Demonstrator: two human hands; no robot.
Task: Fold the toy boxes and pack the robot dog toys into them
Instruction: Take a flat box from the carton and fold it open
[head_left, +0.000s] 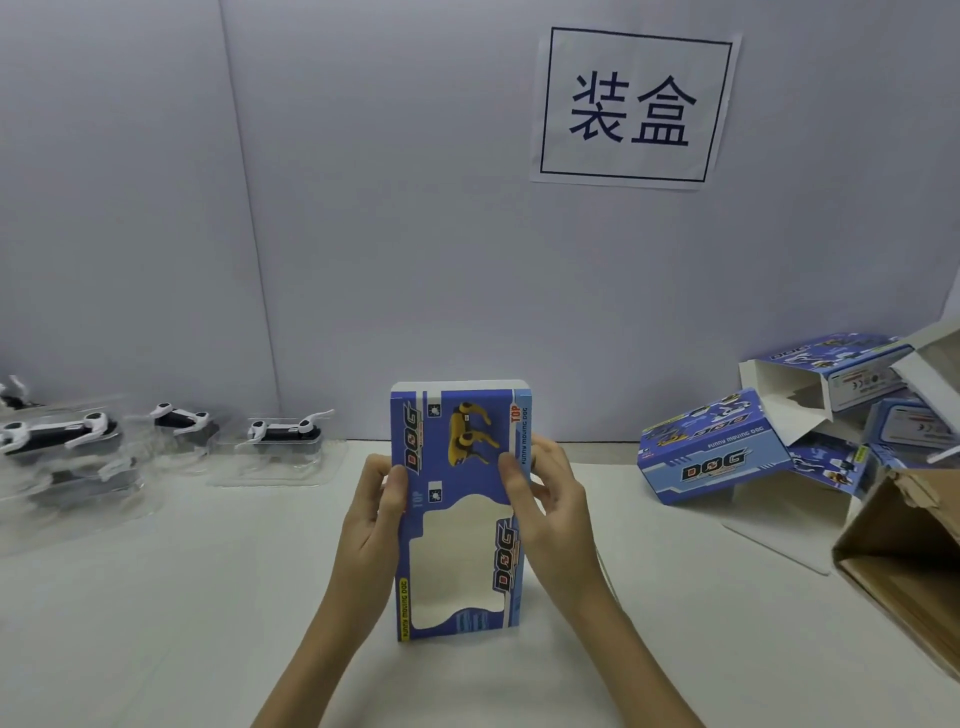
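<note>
Nearest to us: our two forearms reach in from the bottom edge, and between the hands a flat toy box (460, 512) stands roughly upright over the white table (182, 597). It is not yet opened into a sleeve; the blue printed face and cut-out window face us.

Left hand (371, 512): thumb curled over the left edge of the flat toy box, fingers behind it, gripping. Right hand (545, 506): thumb pressed on the front face near the right edge, fingers curled round behind, also gripping.

Handling: thin printed card, light, stiff along the creases but easy to dent around the window cut-out. We judge the long side edges the best hold, squeezing inward so that the sleeve pops open; keep thumbs off the window margin. The glossy print may be a little slippery.

Robot dog toys (283, 431) sit in clear blister trays along the left rear of the table, well apart from the hands; the far-left ones are blurred, so we give no count. At right, a heap of folded boxes (717, 452), some possibly still open at the end, next to a brown carton (904, 561). A paper sign (634, 106) hangs on the wall.
</note>
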